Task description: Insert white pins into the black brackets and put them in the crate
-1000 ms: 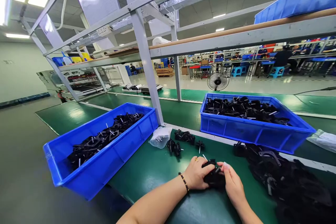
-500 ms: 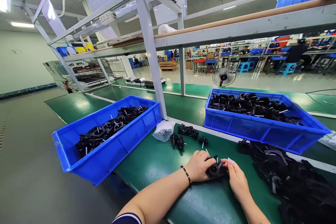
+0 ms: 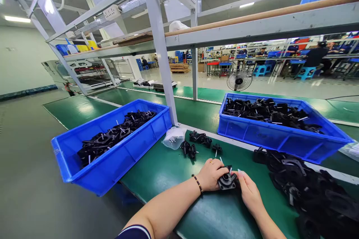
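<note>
- On my feed, the black part (image 3: 227, 182) has turned; its ringed, squarish face now shows.
- Left hand (image 3: 209, 176): fingers gripping it over glossy green surface (image 3: 157, 173).
- Right hand (image 3: 250, 191): fingers pinching slim white pin (image 3: 239, 171) beside it.

Navy sleeve (image 3: 135, 233), white-striped; dark beaded bracelet (image 3: 198, 183); gold ring (image 3: 211, 162)
</note>
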Motion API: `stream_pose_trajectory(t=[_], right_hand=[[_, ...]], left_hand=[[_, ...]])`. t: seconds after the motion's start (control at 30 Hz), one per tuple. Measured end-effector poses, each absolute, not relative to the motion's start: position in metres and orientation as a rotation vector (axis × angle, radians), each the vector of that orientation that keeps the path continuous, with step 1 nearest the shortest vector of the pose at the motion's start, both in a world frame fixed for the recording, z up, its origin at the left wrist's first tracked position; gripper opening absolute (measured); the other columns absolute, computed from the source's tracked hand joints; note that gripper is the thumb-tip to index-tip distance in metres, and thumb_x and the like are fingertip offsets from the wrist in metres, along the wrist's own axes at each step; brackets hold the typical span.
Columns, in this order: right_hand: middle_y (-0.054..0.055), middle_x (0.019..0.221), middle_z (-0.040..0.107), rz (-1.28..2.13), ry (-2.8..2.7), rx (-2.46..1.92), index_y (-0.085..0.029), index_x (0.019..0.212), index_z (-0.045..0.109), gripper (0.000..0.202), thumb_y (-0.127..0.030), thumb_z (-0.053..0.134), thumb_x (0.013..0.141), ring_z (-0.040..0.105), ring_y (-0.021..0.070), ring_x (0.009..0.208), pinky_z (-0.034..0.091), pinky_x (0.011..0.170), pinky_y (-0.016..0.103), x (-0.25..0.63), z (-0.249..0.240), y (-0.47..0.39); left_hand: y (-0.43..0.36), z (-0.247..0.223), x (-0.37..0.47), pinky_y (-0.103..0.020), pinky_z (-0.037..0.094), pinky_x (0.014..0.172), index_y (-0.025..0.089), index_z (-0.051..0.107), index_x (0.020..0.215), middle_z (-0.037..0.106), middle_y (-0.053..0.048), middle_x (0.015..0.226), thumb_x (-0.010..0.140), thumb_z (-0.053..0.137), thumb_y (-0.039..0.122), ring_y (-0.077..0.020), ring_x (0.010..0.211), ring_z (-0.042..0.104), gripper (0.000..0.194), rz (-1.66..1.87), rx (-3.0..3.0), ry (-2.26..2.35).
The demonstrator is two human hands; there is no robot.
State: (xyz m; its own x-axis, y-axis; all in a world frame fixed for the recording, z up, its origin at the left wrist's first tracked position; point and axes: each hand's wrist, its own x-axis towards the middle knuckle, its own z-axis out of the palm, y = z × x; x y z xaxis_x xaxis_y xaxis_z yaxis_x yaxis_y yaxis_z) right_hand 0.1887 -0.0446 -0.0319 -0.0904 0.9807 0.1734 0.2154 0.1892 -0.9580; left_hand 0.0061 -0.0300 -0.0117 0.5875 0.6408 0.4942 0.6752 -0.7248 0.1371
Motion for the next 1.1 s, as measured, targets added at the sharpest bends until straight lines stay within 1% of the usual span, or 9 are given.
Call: stream_pose_trajectory(t=[0.2, 0.33, 0.5, 0.6, 0.73, 0.87, 1.0, 1.03, 1.1], right_hand=[[0.01, 0.088, 0.066, 1.149, -1.399, -1.144, -0.015, 0.091, 0.064, 0.045, -0.054, 0.043, 0.083, 0.061, 0.0219, 0.078, 0.05, 0.074, 0.034, 0.192, -0.041, -0.041], [0.01, 0.089, 0.066, 1.182, -1.353, -1.151, -0.016, 0.088, 0.063, 0.044, -0.055, 0.045, 0.082, 0.061, 0.0217, 0.078, 0.051, 0.072, 0.033, 0.192, -0.043, -0.041], [0.01, 0.086, 0.066, 1.109, -1.358, -1.224, -0.017, 0.073, 0.059, 0.046, -0.06, 0.044, 0.079, 0.061, 0.0231, 0.079, 0.052, 0.064, 0.031, 0.19, -0.036, -0.044], [0.011, 0.087, 0.066, 1.102, -1.344, -1.23, -0.018, 0.067, 0.055, 0.048, -0.063, 0.043, 0.077, 0.061, 0.0225, 0.078, 0.052, 0.062, 0.03, 0.189, -0.029, -0.045], [0.01, 0.087, 0.065, 1.17, -1.327, -1.179, -0.018, 0.069, 0.055, 0.048, -0.063, 0.042, 0.078, 0.061, 0.0218, 0.078, 0.052, 0.063, 0.03, 0.187, -0.025, -0.047], [0.005, 0.077, 0.062, 1.193, -1.407, -1.121, -0.018, 0.075, 0.056, 0.043, -0.059, 0.042, 0.081, 0.059, 0.0203, 0.075, 0.05, 0.066, 0.03, 0.183, -0.022, -0.049], [0.003, 0.072, 0.058, 1.183, -1.437, -1.072, -0.018, 0.074, 0.055, 0.041, -0.054, 0.039, 0.085, 0.056, 0.0187, 0.071, 0.047, 0.066, 0.03, 0.179, -0.021, -0.049], [0.003, 0.072, 0.057, 1.191, -1.428, -1.061, -0.018, 0.074, 0.054, 0.041, -0.054, 0.038, 0.086, 0.055, 0.0182, 0.07, 0.047, 0.066, 0.03, 0.178, -0.021, -0.049], [0.002, 0.071, 0.057, 1.192, -1.419, -1.054, -0.018, 0.075, 0.055, 0.042, -0.054, 0.036, 0.086, 0.054, 0.0174, 0.068, 0.046, 0.064, 0.029, 0.177, -0.022, -0.048]], left_hand=[[-0.032, -0.004, 0.006, -0.031, 0.033, 0.081, 0.021, 0.052, 0.102, 0.056, -0.004, 0.097, 0.076, 0.05, 0.043, -0.0173, 0.093, 0.049, 0.034, -0.694, -2.798, -1.147], [-0.032, -0.002, 0.006, -0.031, 0.032, 0.078, 0.021, 0.052, 0.102, 0.056, -0.004, 0.096, 0.076, 0.049, 0.044, -0.0175, 0.09, 0.049, 0.035, -0.661, -2.79, -1.118], [-0.032, -0.003, 0.006, -0.031, 0.032, 0.076, 0.02, 0.053, 0.099, 0.057, -0.004, 0.093, 0.076, 0.05, 0.042, -0.0171, 0.088, 0.05, 0.032, -0.643, -2.771, -1.134], [-0.031, -0.004, 0.004, -0.031, 0.033, 0.076, 0.019, 0.053, 0.099, 0.058, -0.005, 0.093, 0.075, 0.051, 0.044, -0.017, 0.088, 0.051, 0.034, -0.687, -2.768, -1.149], [-0.031, -0.006, 0.002, -0.03, 0.035, 0.078, 0.019, 0.052, 0.099, 0.058, -0.005, 0.093, 0.074, 0.052, 0.043, -0.0172, 0.088, 0.051, 0.035, -0.819, -2.746, -1.185], [-0.032, -0.004, 0.002, -0.031, 0.037, 0.08, 0.019, 0.052, 0.098, 0.056, -0.005, 0.091, 0.073, 0.054, 0.039, -0.0175, 0.088, 0.051, 0.032, -0.88, -2.763, -1.175], [-0.033, 0.002, 0.004, -0.034, 0.038, 0.083, 0.02, 0.053, 0.1, 0.056, -0.006, 0.094, 0.067, 0.059, 0.047, -0.0199, 0.091, 0.051, 0.044, -0.93, -2.799, -1.144], [-0.033, 0.004, 0.004, -0.035, 0.039, 0.083, 0.02, 0.053, 0.1, 0.057, -0.006, 0.094, 0.067, 0.059, 0.047, -0.0203, 0.091, 0.051, 0.043, -0.933, -2.803, -1.145], [-0.033, 0.005, 0.006, -0.035, 0.039, 0.082, 0.022, 0.055, 0.099, 0.058, -0.006, 0.094, 0.071, 0.058, 0.04, -0.02, 0.092, 0.052, 0.034, -0.928, -2.799, -1.147]])
